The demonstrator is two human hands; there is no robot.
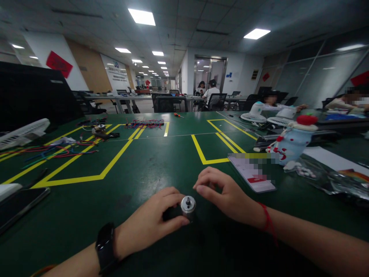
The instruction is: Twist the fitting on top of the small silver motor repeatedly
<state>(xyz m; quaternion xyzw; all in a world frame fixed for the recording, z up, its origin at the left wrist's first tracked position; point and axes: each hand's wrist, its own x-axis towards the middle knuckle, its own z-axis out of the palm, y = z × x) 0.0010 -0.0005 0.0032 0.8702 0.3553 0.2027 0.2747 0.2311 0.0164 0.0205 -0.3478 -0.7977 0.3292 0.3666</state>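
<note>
A small silver cylinder (188,206), which looks like a small electric motor with a short shaft on top, stands upright at the near middle of the green table (161,161). My left hand (155,215) grips its side between thumb and fingers; a dark watch is on that wrist. Just right of the cylinder and a little above it is my right hand (221,190), apart from it. Its fingers are curled, with the thumb tip against the index fingertip. Whatever they pinch, if anything, is too small to make out. A red string circles the right wrist.
Beyond my right hand lies a phone (252,173), with a light blue bottle (294,142) and clear plastic packets (314,175) farther right. Loose wires (66,148) and a dark device (23,204) are at left. An orange screwdriver (178,115) rests at the far edge. People sit beyond.
</note>
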